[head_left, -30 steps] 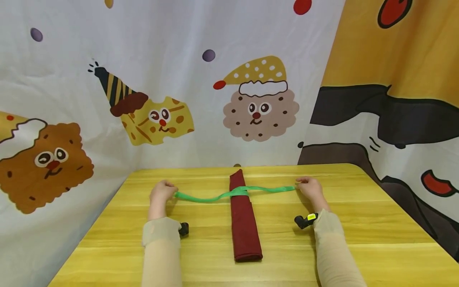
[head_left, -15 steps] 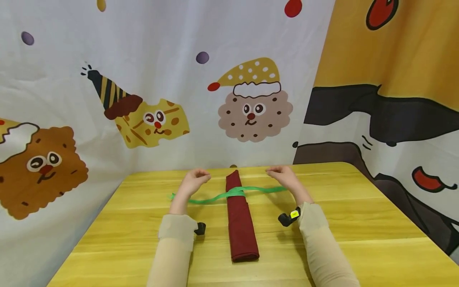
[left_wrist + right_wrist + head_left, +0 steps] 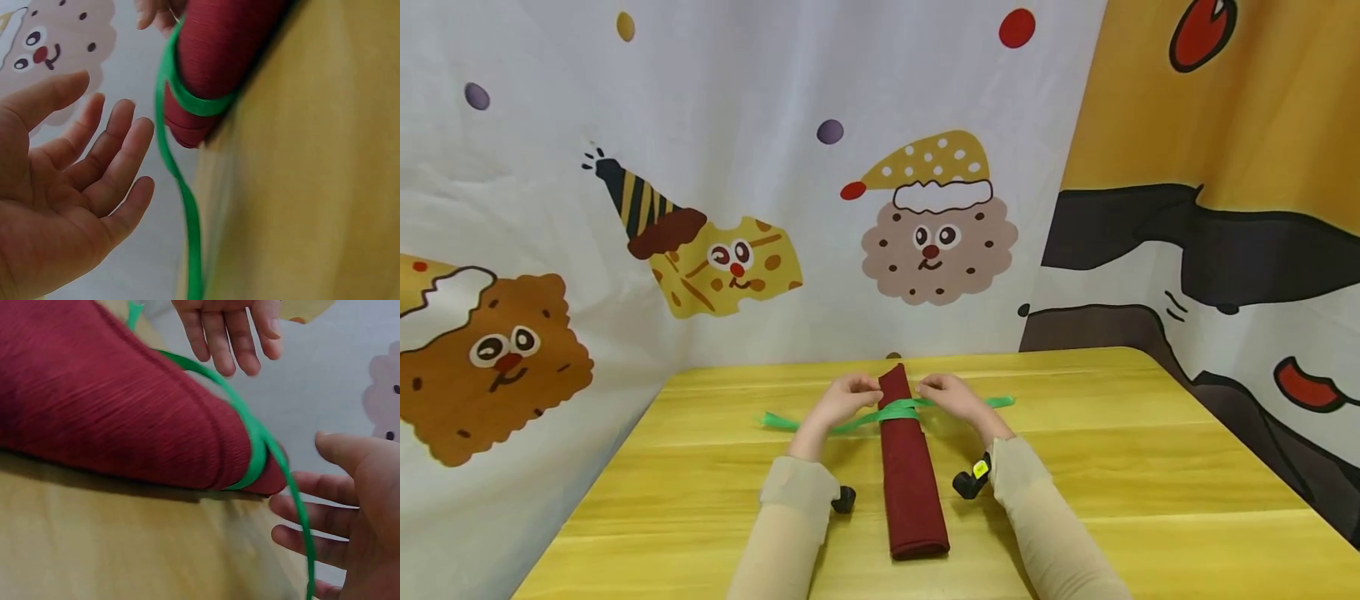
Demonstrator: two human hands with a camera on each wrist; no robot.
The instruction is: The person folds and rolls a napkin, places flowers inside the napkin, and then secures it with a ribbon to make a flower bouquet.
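Observation:
A rolled dark red cloth point(image 3: 914, 496) lies lengthwise on the wooden table. Round its far part goes a green ribbon point(image 3: 898, 412), crossed on top, with its two ends stretched out to the left and right. My left hand point(image 3: 846, 400) hovers just left of the ribbon's crossing; in the left wrist view its fingers point(image 3: 112, 137) are spread and relaxed, apart from the ribbon. My right hand point(image 3: 953, 397) is on the other side, close to the ribbon. Its loosely bent fingers point(image 3: 319, 512) hold nothing in the right wrist view, where the ribbon passes by them.
The wooden table point(image 3: 700, 517) reaches back to a white curtain point(image 3: 760, 100) printed with cartoon biscuits and cheese. A black wrist camera point(image 3: 844, 500) sits at the left cuff, another wrist camera point(image 3: 973, 479) at the right.
Both hands have let go of the ribbon's ends and moved inward to the crossing over the cloth. The ribbon ends stay out at the sides; the cloth stays in place.

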